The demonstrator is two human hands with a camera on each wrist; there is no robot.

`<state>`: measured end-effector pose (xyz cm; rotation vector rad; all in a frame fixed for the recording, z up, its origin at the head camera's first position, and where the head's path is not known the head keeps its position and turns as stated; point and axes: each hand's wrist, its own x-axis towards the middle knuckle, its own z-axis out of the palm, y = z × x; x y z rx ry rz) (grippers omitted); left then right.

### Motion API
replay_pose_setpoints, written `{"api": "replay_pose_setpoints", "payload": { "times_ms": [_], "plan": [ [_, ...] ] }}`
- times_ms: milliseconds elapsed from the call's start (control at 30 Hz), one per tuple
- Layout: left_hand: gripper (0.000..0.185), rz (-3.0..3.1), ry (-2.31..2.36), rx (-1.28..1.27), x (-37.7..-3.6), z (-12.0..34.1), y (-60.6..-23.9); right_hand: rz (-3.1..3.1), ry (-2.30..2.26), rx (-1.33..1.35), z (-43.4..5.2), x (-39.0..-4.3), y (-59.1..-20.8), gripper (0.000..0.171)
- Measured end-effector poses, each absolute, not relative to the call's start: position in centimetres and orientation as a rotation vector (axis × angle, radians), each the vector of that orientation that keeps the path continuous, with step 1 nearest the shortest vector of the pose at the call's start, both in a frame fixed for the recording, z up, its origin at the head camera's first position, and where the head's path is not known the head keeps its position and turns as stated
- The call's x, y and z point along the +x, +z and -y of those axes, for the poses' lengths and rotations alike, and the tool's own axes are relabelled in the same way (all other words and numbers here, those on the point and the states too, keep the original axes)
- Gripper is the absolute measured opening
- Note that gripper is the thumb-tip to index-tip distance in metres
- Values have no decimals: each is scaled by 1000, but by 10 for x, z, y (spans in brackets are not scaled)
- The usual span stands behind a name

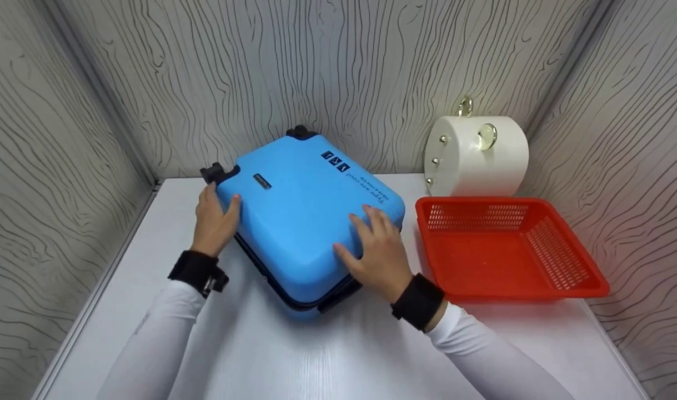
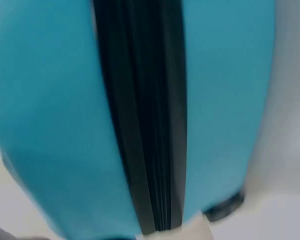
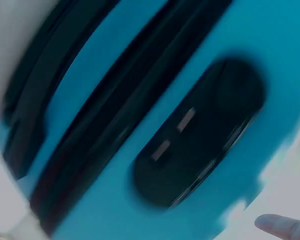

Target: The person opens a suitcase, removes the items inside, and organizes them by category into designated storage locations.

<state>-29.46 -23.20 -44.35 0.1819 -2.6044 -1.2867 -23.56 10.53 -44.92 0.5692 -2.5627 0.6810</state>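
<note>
Head view: both my hands rest on the small bright-blue hard-shell suitcase (image 1: 305, 214), which lies flat and closed on the white table (image 1: 327, 350).

My left hand (image 1: 216, 219) presses its relaxed fingers against the case's left edge near a black wheel (image 1: 213, 173); my right hand (image 1: 377, 250) lies spread on the lid's near right corner. Wrist views, blurred, show the black seam (image 2: 150, 125) running closed between the two blue shells, plus a black recessed panel (image 3: 200, 135). I judge the case placed but not yet opened; the red plastic mesh basket (image 1: 560, 289) just beside it holds nothing I can see, and a white round box (image 1: 477, 155) stands behind.
</note>
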Motion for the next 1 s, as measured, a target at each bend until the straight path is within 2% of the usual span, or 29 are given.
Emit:
{"api": "replay_pose_setpoints", "payload": {
  "times_ms": [200, 433, 667, 1000],
  "plan": [
    [77, 2655, -1226, 92, -323, 249, -432, 2522, 486, 745, -70, -201, -465, 82],
    [78, 2675, -1147, 45, -330, 254, -434, 2569, 440, 683, -49, -192, -474, 100],
    [77, 2657, -1092, 38, -320, 253, -442, 2529, 386, 744, -57, -197, -475, 96],
    [68, 2572, -953, 2, -290, 244, -461, 2652, 670, 928, -116, -233, -461, 90]
  ]
}}
